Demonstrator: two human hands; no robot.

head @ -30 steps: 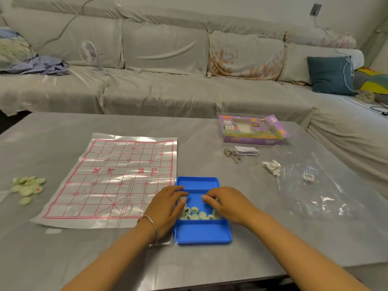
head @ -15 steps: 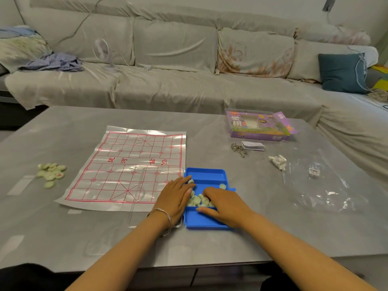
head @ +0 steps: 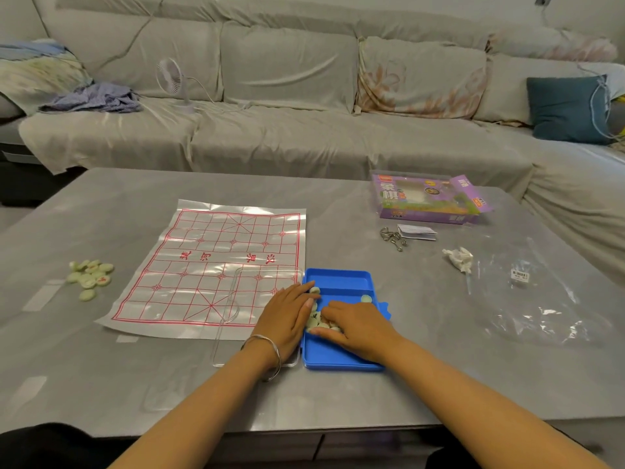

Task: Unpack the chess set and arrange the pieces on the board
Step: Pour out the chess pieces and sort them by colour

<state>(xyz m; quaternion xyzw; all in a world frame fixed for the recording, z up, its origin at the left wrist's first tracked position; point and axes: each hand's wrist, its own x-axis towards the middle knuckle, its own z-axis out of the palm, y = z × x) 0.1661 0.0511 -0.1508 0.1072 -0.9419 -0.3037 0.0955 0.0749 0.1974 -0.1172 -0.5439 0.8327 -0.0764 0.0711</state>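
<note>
Both hands are in the blue tray (head: 341, 274). The left hand (head: 287, 316) has its fingers stretched out and loose, their tips against the pale green pieces (head: 314, 321). The right hand (head: 355, 328) lies palm-down over the heap; I cannot tell whether it pinches any.

The discs look light, hard and smooth, so they will likely slide and are best scooped several at once or pinched by the rim. One stray disc (head: 366, 298) sits apart.

The clear lid (head: 236, 292) overlaps the board sheet's (head: 216, 245) near corner and should move first. A sorted pile (head: 89, 275) waits to the left, with the purple box (head: 426, 198), the crumpled tissue (head: 458, 258) and the plastic bag (head: 541, 299) off to the right.
</note>
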